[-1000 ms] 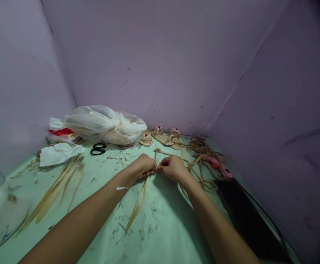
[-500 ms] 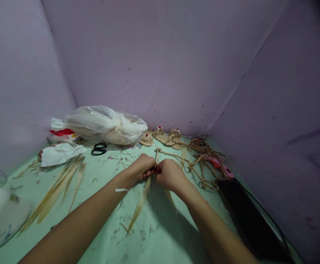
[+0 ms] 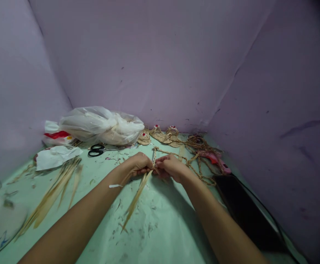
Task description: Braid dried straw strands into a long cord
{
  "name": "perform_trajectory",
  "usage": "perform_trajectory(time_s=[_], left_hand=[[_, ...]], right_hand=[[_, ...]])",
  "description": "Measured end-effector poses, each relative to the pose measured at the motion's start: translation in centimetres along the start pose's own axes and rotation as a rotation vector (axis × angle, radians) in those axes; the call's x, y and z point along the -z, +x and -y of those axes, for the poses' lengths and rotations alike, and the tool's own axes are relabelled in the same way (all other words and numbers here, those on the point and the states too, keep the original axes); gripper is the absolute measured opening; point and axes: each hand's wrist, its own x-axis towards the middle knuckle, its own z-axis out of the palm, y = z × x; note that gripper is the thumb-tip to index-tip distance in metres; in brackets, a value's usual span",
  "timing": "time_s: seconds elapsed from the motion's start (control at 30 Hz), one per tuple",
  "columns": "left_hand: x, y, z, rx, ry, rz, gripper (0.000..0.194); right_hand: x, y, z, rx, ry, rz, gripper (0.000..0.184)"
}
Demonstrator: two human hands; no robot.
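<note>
A thin braid [image 3: 154, 153] of pale dried fibre runs from between my hands toward the back of the table. My left hand [image 3: 140, 163] pinches the braid's near end, fingers closed. Pressed close beside it, my right hand [image 3: 168, 167] grips the fibre strands at the same spot with bent fingers. A loose tan strand [image 3: 136, 201] hangs from under my left hand toward me. Past my right hand, a long braided cord [image 3: 198, 161] lies in loops. Just where each strand passes between my fingers is hidden.
Scissors [image 3: 96, 150] lie left of centre, before a knotted plastic bag [image 3: 102, 126]. Woven pieces with red beads [image 3: 160, 135] rest by the wall. Flat dried strips [image 3: 54, 190], a white tissue [image 3: 57, 157] and a white bowl [image 3: 3, 223] are at left; a black slab-like object [image 3: 245, 212] is at right.
My right hand has turned and loosened from a fist, its fingers now showing at the braid. The strand hanging below it has been drawn up. My left hand keeps its grip; the view has shifted slightly.
</note>
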Motion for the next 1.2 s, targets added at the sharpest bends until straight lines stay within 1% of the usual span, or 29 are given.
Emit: perform_trajectory(time_s=[0.07, 0.13, 0.23, 0.33, 0.43, 0.53, 0.63, 0.7, 0.77, 0.8, 0.87, 0.93, 0.97, 1.03, 1.07, 1.1, 1.2], left_hand=[[-0.1, -0.1, 0.0, 0.011, 0.006, -0.007, 0.02], [-0.1, -0.1, -0.1, 0.012, 0.024, -0.016, 0.018], [-0.1, -0.1, -0.3, 0.006, 0.116, -0.046, 0.013], [0.0, -0.7, -1.0, -0.025, 0.282, -0.149, 0.009], [-0.2, -2.2, -2.2, -0.05, 0.473, -0.246, 0.01], [-1.6, -4.0, -3.2, -0.034, 0.636, -0.312, 0.014], [-3.6, -5.2, -3.1, -0.084, 0.742, -0.377, 0.017], [-4.6, -5.4, -2.7, -0.142, 0.779, -0.387, 0.02], [-4.8, -5.4, -2.4, -0.19, 0.786, -0.371, 0.021], [-4.5, -5.4, -2.4, -0.202, 0.773, -0.344, 0.02], [-3.2, -5.2, -2.7, -0.179, 0.675, -0.239, 0.013], [-1.4, -4.7, -3.1, -0.107, 0.469, -0.145, 0.009], [-0.6, -4.4, -3.2, -0.07, 0.335, -0.159, 0.011], [0.5, -3.5, -3.1, 0.009, 0.072, -0.252, 0.012], [0.7, -3.1, -2.9, 0.053, -0.033, -0.257, 0.011], [0.7, -2.6, -2.6, 0.091, -0.115, -0.227, 0.01], [-0.1, -1.5, -1.5, 0.141, -0.257, -0.031, 0.009]], right_hand=[[-0.5, 0.2, -0.4, 0.008, -0.03, 0.014, 0.011], [-0.5, 0.7, -1.0, 0.028, -0.09, -0.021, 0.012], [-0.1, 1.7, -1.7, 0.059, -0.173, -0.081, 0.012], [0.0, 2.1, -2.0, 0.059, -0.176, -0.08, 0.01], [-0.1, 2.0, -2.0, 0.045, -0.148, -0.059, 0.009], [-0.3, 1.8, -2.1, 0.03, -0.094, -0.021, 0.009], [-0.4, 1.7, -2.2, 0.021, -0.008, 0.006, 0.011], [-0.5, 1.7, -2.3, 0.018, 0.023, 0.015, 0.012], [-0.6, 1.6, -2.3, 0.016, 0.029, 0.027, 0.011], [-0.6, 1.6, -2.3, 0.017, 0.031, 0.037, 0.011], [-0.7, 1.5, -2.3, 0.027, 0.031, 0.051, 0.01], [-0.7, 1.5, -2.2, 0.047, 0.015, 0.049, 0.01], [-0.6, 1.5, -2.2, 0.058, 0.002, 0.049, 0.01], [-0.5, 1.6, -2.3, 0.077, -0.02, 0.062, 0.011], [-0.5, 1.6, -2.3, 0.084, -0.021, 0.073, 0.012], [-0.4, 1.7, -2.3, 0.09, -0.016, 0.087, 0.012], [-0.3, 1.8, -2.4, 0.111, 0.013, 0.117, 0.011]])
